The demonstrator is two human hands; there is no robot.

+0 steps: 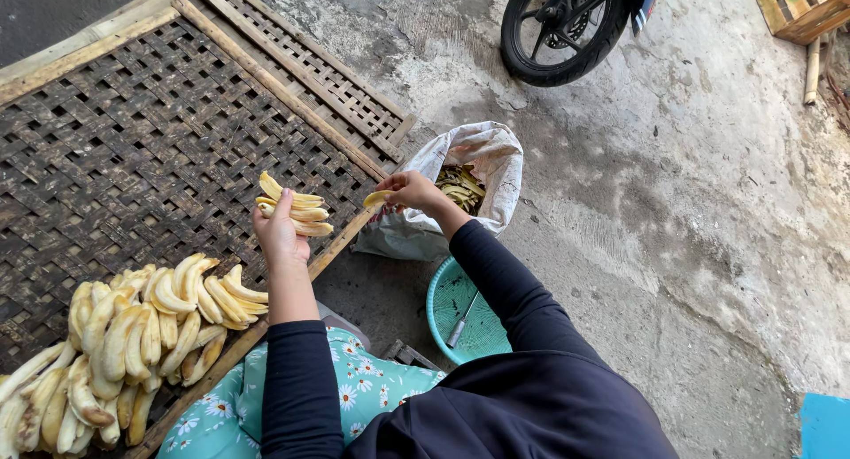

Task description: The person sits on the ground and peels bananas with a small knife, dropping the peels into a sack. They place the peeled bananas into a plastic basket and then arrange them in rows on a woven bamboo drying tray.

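Observation:
My left hand (278, 231) holds a small stack of peeled banana slices (297, 208) above the edge of a dark woven bamboo tray (133, 140). My right hand (412, 192) pinches one pale banana piece (376, 198) just left of a white sack (478, 158) that holds banana peels (460, 186). A big heap of peeled bananas (124, 344) lies on the tray's near corner, below my left hand.
A teal plastic basin (443, 304) with a knife (462, 320) in it sits on the concrete under my right arm. A motorbike wheel (562, 30) stands at the top. A wooden crate (801, 7) is at top right, something blue (825, 424) at bottom right.

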